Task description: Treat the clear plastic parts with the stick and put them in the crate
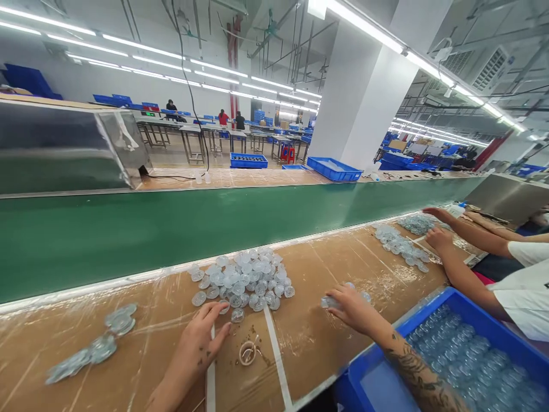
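Note:
My left hand [199, 343] is at the near edge of a heap of clear round plastic discs [253, 272]. Its thumb and fingers are apart, and the fingertips touch one disc [223, 308] at the heap's edge. Another single disc [237, 315] lies just beyond the thumb. Farther right, my right hand [349, 309] is low over the brown table, with its fingers curled over a few clear discs [329, 302]; how many is hidden under the palm. A string-like pale ring [247, 353] lies between white tape strips, in front of the heap.
Loose discs [86, 357] lie at the left. A blue crate [450, 297] of stacked discs stands at front right. A co-worker's hands [440, 234] are near more disc piles [398, 246]. A green conveyor belt [171, 229] runs behind the table, with a blue tray [334, 170] beyond.

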`<act>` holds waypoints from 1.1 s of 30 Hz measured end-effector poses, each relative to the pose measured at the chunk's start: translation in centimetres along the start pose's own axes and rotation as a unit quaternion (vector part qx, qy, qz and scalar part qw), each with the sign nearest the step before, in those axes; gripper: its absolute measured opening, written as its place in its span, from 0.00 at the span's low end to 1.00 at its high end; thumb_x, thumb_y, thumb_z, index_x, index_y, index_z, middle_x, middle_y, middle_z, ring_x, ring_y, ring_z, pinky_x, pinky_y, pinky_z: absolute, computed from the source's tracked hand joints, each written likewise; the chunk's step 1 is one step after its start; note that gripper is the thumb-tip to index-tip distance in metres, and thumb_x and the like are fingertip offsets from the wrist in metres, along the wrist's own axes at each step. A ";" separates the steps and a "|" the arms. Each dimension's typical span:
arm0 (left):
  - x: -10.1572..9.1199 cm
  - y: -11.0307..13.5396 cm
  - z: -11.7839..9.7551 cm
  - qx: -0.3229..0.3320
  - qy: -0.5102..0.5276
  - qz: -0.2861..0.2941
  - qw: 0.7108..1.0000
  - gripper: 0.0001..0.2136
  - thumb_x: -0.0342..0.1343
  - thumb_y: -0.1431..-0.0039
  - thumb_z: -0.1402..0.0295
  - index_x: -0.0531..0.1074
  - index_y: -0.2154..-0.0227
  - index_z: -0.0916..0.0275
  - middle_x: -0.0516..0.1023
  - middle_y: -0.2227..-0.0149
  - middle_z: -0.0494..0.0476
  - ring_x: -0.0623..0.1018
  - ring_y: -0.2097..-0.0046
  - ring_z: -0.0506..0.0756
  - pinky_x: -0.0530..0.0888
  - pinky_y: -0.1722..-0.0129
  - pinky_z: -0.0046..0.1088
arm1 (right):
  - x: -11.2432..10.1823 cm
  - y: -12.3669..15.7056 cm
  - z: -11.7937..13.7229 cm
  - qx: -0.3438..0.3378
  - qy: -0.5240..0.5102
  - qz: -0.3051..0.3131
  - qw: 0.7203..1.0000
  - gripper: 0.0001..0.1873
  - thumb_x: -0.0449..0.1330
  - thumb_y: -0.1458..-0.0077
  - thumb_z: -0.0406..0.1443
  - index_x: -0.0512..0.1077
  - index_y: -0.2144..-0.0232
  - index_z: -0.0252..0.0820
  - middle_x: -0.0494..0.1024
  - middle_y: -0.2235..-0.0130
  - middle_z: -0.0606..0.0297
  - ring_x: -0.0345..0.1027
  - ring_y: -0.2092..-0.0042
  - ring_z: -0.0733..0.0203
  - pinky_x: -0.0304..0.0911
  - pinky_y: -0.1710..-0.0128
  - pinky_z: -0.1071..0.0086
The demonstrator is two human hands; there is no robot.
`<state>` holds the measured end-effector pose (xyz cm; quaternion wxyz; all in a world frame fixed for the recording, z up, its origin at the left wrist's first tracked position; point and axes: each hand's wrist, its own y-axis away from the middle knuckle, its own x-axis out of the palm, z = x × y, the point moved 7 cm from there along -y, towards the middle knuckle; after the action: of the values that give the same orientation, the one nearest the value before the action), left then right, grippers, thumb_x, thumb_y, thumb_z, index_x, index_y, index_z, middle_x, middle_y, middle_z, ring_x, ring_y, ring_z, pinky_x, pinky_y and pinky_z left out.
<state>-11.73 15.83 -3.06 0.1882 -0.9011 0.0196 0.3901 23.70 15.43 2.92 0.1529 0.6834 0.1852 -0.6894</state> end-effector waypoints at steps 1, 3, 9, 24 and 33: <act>0.7 -0.2 0.8 -0.019 -0.005 0.029 0.999 0.17 0.52 0.38 0.62 0.73 0.50 0.62 0.73 0.49 0.65 0.79 0.54 0.62 0.76 0.55 0.41 | 0.4 -0.2 -1.0 0.005 0.038 0.020 0.999 0.20 0.78 0.47 0.18 0.75 0.60 0.33 0.63 0.59 0.64 0.58 0.54 0.44 0.60 0.48 0.66; 2.0 -0.3 1.4 -0.043 -0.001 0.071 0.997 0.18 0.49 0.40 0.66 0.72 0.48 0.66 0.69 0.46 0.69 0.77 0.51 0.63 0.74 0.51 0.44 | 0.9 -0.7 -2.3 0.000 0.060 0.031 0.998 0.22 0.77 0.53 0.13 0.74 0.65 0.32 0.63 0.61 0.62 0.56 0.53 0.39 0.57 0.45 0.57; 3.3 -0.1 0.3 -0.053 -0.004 0.086 0.995 0.15 0.49 0.39 0.69 0.71 0.51 0.66 0.70 0.51 0.66 0.76 0.54 0.61 0.73 0.53 0.41 | 0.7 -1.9 -1.3 -0.008 0.120 0.021 0.992 0.25 0.75 0.57 0.12 0.76 0.60 0.32 0.62 0.56 0.59 0.47 0.47 0.34 0.56 0.44 0.49; 0.9 0.1 0.8 -0.136 0.239 -0.017 0.961 0.21 0.52 0.40 0.54 0.72 0.52 0.67 0.76 0.61 0.62 0.75 0.65 0.56 0.72 0.64 0.34 | 5.0 -7.8 15.4 -0.154 -0.330 0.043 0.930 0.18 0.66 0.47 0.09 0.79 0.70 0.33 0.64 0.72 0.76 0.66 0.70 0.61 0.59 0.71 0.85; 1.2 5.5 -0.1 -0.259 0.662 -0.074 0.699 0.17 0.68 0.46 0.58 0.76 0.55 0.56 0.79 0.59 0.54 0.77 0.69 0.49 0.73 0.69 0.24 | 3.4 -6.8 15.8 -0.199 -0.354 -0.001 0.914 0.11 0.66 0.47 0.16 0.76 0.70 0.33 0.63 0.70 0.73 0.64 0.69 0.58 0.56 0.66 0.82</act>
<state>-11.83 10.77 -5.61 -0.0865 -0.9385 -0.0295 -0.3329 6.51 14.28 -0.24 0.3406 0.3504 0.2528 -0.8351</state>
